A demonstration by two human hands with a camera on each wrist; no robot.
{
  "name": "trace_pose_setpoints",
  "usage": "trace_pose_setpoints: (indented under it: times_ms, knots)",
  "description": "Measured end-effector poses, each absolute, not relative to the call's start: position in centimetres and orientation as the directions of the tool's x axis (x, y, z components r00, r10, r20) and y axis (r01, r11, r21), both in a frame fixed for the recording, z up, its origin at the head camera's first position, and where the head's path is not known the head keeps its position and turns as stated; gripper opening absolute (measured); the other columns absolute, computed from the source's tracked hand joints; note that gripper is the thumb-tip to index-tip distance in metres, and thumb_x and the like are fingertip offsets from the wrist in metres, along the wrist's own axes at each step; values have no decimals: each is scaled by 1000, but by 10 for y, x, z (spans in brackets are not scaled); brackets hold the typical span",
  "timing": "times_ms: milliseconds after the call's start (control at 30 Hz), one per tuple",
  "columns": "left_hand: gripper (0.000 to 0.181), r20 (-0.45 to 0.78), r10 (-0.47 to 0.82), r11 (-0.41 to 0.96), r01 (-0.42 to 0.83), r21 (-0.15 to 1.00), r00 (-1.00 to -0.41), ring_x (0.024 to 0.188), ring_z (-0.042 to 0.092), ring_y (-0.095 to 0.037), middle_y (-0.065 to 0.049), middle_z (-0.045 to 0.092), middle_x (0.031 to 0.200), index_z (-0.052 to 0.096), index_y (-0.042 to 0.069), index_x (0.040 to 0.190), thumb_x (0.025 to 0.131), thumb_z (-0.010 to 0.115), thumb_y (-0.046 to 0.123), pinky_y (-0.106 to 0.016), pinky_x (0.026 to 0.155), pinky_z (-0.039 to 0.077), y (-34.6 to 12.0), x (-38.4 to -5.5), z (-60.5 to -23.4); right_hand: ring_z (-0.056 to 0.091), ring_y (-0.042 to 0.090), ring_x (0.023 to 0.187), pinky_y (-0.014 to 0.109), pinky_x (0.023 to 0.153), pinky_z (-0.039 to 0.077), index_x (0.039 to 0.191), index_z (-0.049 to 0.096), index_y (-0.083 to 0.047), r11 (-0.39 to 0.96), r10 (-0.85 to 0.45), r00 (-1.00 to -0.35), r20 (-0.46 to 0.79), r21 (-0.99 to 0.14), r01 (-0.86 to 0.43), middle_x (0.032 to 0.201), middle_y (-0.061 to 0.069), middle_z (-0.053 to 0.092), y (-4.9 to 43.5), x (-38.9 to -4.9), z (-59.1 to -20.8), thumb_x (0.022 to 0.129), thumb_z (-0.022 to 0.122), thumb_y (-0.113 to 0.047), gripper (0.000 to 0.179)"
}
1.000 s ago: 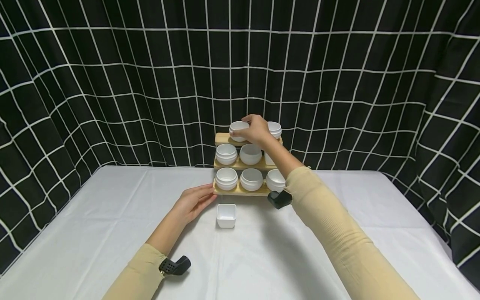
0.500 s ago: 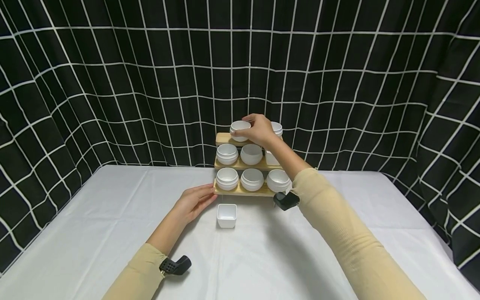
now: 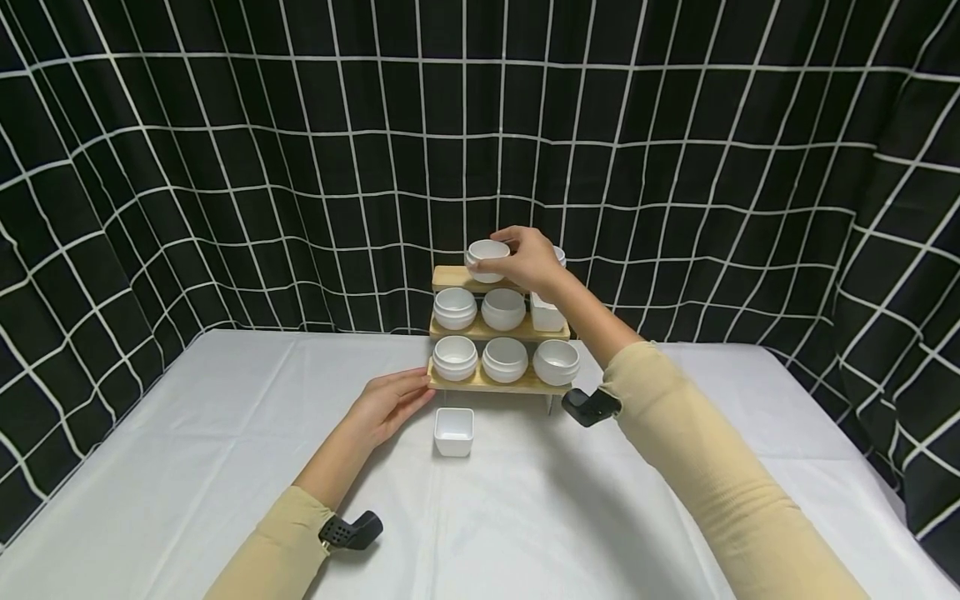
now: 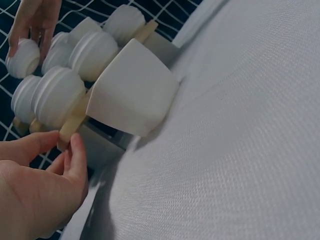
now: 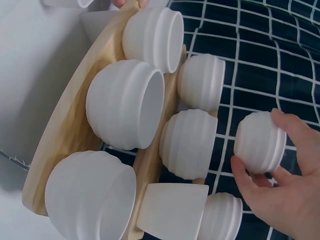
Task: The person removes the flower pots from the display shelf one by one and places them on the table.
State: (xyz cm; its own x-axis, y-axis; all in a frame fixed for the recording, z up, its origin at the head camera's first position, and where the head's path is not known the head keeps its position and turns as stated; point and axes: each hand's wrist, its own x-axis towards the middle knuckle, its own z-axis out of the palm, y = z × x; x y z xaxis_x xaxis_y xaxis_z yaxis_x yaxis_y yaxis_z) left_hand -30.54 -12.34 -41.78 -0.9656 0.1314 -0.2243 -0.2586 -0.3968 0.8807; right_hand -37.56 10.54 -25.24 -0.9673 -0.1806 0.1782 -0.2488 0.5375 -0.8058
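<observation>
A three-tier wooden stand (image 3: 489,385) holds small white bowls in rows. At the left end of its lowest tier, my left hand (image 3: 388,406) pinches the wooden edge between thumb and fingers, as the left wrist view shows. My right hand (image 3: 525,260) grips a round white bowl (image 3: 483,257) by its sides, over the top tier (image 3: 448,277). In the right wrist view that bowl (image 5: 257,142) is apart from the other bowls. A round bowl (image 3: 561,257) on the top tier's right is partly hidden behind the right hand.
One square white bowl (image 3: 453,433) stands on the white tablecloth (image 3: 495,517) in front of the stand. Another square bowl (image 3: 547,313) sits at the right of the middle tier. Behind the table hangs a black curtain (image 3: 345,167) with a white grid.
My right hand has shifted a little to the right along the top tier, carrying the round bowl with it. The left hand keeps its place on the stand.
</observation>
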Motion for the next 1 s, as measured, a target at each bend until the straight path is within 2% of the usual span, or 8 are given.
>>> trace_pose_setpoints:
  times_ms: [267, 500, 733, 867, 1000]
  knots:
    - [45, -221, 130, -396, -255, 882, -967, 88, 72, -8, -14, 68, 110, 43, -19, 149, 106, 53, -7, -19, 96, 63, -122, -305, -417, 59, 34, 126, 43, 106, 63, 149, 54, 2, 518, -201, -966, 161, -820, -244, 149, 23, 54, 111, -364, -251, 94, 81, -19, 65]
    - [45, -225, 122, -400, -255, 880, -967, 88, 71, -8, -12, 68, 107, 43, -20, 148, 107, 53, -6, -19, 97, 63, -121, -304, -417, 56, 34, 129, 45, 108, 60, 148, 55, 1, 511, -236, -955, 180, -813, -279, 149, 21, 54, 115, -350, -253, 93, 81, -20, 63]
    - [45, -231, 118, -398, -259, 880, -966, 89, 71, -8, -16, 67, 113, 44, -19, 148, 106, 54, -7, -20, 97, 63, -120, -305, -417, 57, 34, 123, 38, 98, 58, 147, 56, 2, 479, -273, -940, 206, -818, -319, 142, 20, 59, 124, -340, -259, 94, 81, -16, 61]
    - [45, -234, 112, -402, -259, 878, -966, 88, 71, -8, -16, 67, 113, 44, -19, 148, 106, 55, -7, -19, 97, 63, -120, -304, -417, 58, 34, 121, 32, 95, 57, 147, 56, 4, 469, -292, -930, 223, -814, -343, 143, 20, 56, 128, -335, -264, 94, 81, -15, 61]
    - [45, -234, 111, -403, -259, 878, -966, 88, 71, -8, -15, 67, 112, 45, -19, 148, 106, 55, -7, -20, 97, 63, -120, -305, -418, 60, 33, 118, 27, 89, 57, 145, 58, 3, 463, -295, -930, 218, -819, -339, 139, 19, 59, 132, -332, -269, 93, 81, -14, 60]
